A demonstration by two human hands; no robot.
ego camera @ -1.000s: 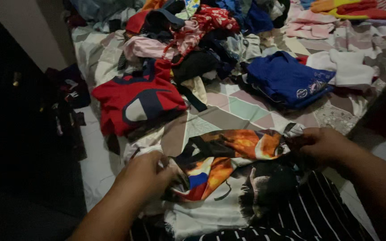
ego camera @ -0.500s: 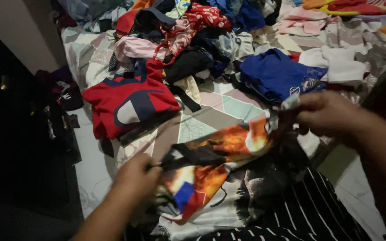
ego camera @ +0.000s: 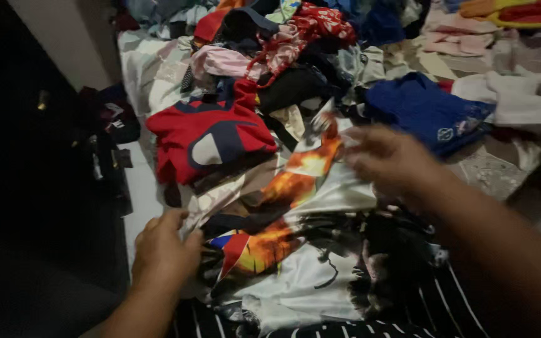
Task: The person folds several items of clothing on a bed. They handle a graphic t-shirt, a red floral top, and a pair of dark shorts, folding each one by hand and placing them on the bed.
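Printed shirt [ego camera: 295, 250]: thin, limp, light cloth spread on the bed [ego camera: 483, 169] between my hands.
My left hand [ego camera: 165, 247] pinches its near edge; my right hand [ego camera: 386, 156] grips its far corner, hands apart. Hold by hems.

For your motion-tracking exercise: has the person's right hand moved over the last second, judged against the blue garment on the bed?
Yes. The right hand has swung up and leftward, from below the blue garment to beside its left edge, carrying the flame-print shirt along.

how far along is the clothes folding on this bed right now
Early, it seems. Looks done: a red shirt and a blue one lie flat and apart. In hand: left hand and right hand spread a flame-print shirt. Left: the jumbled heap behind.
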